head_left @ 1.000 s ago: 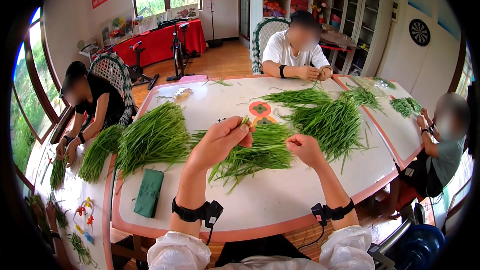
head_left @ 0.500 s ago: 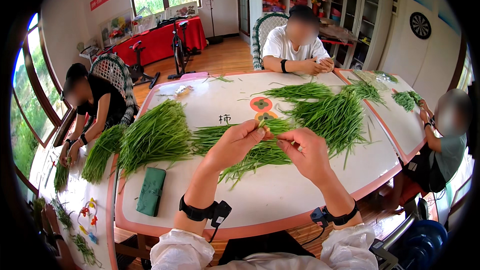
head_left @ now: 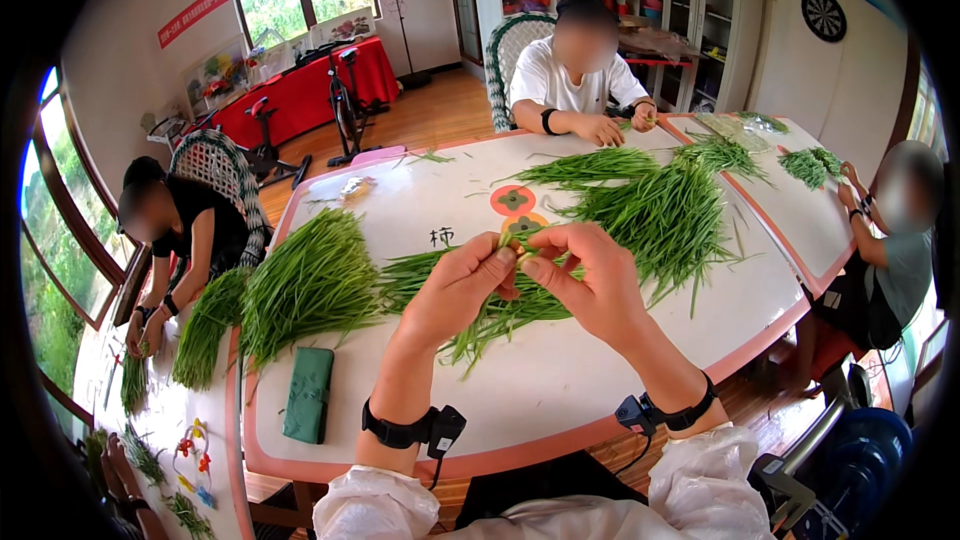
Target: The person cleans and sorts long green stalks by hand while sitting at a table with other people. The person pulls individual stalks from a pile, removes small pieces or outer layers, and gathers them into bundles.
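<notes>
My left hand and my right hand meet above the white table, fingertips pinched together on a thin green stalk. Right below them lies a loose pile of green stalks. A bigger heap of green stalks rests to the left, and another spread of stalks lies to the right. Both wrists wear black bands with small devices.
A green fabric pouch lies near the table's left front edge. One person sits across the table in a white shirt, one at the left in black, and one at the right. A red-covered table stands by the windows.
My two hands have come together; the right hand moved left and up toward the left hand, and both now pinch the same stalk closer to me.
</notes>
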`<state>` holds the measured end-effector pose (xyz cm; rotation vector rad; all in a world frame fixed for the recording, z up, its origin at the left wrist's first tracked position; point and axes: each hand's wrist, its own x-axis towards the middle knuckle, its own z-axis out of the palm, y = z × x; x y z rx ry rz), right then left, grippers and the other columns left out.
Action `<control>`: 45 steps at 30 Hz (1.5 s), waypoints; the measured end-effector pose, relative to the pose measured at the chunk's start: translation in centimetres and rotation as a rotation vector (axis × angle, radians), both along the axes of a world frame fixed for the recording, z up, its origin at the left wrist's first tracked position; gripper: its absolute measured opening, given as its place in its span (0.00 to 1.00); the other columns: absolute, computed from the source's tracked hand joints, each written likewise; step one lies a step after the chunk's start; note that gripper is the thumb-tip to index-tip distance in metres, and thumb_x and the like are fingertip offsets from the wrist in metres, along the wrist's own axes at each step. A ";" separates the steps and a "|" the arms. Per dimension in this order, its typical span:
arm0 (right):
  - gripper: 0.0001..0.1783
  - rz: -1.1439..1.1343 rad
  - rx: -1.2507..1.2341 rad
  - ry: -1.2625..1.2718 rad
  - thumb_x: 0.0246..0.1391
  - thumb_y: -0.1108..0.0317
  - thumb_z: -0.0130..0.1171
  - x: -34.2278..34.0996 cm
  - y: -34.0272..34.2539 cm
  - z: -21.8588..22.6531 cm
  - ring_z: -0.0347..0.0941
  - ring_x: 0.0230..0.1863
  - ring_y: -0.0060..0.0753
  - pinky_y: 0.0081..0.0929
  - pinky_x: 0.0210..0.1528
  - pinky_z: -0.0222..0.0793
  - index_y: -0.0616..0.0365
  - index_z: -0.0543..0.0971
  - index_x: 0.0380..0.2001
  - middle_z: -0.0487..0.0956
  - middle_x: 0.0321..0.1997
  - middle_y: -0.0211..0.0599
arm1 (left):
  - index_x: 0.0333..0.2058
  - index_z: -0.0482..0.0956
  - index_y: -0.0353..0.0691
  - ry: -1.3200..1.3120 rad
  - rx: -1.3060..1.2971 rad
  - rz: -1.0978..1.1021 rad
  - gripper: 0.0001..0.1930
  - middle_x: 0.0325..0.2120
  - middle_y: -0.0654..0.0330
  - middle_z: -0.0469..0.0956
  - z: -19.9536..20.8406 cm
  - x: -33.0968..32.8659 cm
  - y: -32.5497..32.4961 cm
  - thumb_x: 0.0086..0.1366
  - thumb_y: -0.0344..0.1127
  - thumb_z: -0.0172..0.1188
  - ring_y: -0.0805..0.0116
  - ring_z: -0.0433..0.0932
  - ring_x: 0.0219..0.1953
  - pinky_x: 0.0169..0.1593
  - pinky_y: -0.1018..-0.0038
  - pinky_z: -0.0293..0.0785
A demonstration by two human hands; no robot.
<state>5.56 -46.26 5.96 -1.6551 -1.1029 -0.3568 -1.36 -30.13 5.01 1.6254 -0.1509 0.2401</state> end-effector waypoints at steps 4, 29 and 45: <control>0.09 -0.034 -0.118 0.102 0.48 0.67 0.58 3.8 0.7 -2.6 0.72 0.28 0.39 0.29 0.28 0.67 0.62 0.76 0.29 0.77 0.26 0.39 | 0.39 0.69 0.32 -0.080 -0.010 0.102 0.14 0.26 0.64 0.68 0.3 -1.0 1.3 0.69 0.37 0.40 0.76 0.68 0.28 0.40 0.75 0.72; 0.06 -0.228 -0.606 0.073 0.41 0.69 0.57 12.3 -1.4 -13.5 0.72 0.31 0.41 0.33 0.36 0.66 0.57 0.76 0.26 0.77 0.26 0.38 | 0.45 0.68 0.28 -0.113 -0.023 0.204 0.15 0.23 0.64 0.66 1.2 -1.0 1.7 0.68 0.35 0.42 0.75 0.67 0.27 0.35 0.78 0.67; 0.10 -0.036 -0.627 0.206 0.43 0.66 0.56 9.2 -4.0 -12.1 0.73 0.24 0.32 0.27 0.28 0.66 0.61 0.77 0.28 0.77 0.22 0.38 | 0.42 0.68 0.31 -0.098 -0.102 0.112 0.13 0.25 0.64 0.65 1.2 -1.2 2.0 0.67 0.35 0.42 0.74 0.66 0.27 0.37 0.76 0.68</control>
